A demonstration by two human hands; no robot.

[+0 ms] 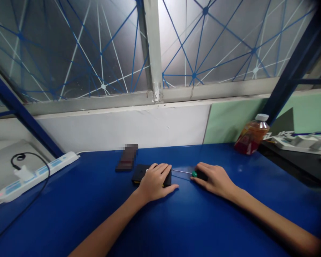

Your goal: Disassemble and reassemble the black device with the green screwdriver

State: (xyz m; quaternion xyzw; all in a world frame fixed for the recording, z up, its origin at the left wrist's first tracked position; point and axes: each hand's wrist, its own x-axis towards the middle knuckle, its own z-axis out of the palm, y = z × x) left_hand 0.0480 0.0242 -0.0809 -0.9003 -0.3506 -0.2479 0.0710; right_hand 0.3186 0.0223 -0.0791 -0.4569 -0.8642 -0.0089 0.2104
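The left hand lies over a shallow black case near the middle of the blue surface, its fingers laid out flat and unclenched across the top, the thumb standing off to the right past the case's near corner. A little yellow shows low along the case's near side (much of the rest is hidden under the palm).

The right hand grasps a screwdriver, fingers closed around a dark handle with a green front end. Its thin metal shaft points left, the tip at the case's right edge; whether it touches cannot be told.

Just beyond the case, to its left, lies a dark flat oblong object, partly pixelated. Farther left, a white power strip sits at a slant, with a white plug in it and a black cable curving toward the near left. At the far right stands a white-capped plastic bottle of reddish drink, well apart from the right hand.
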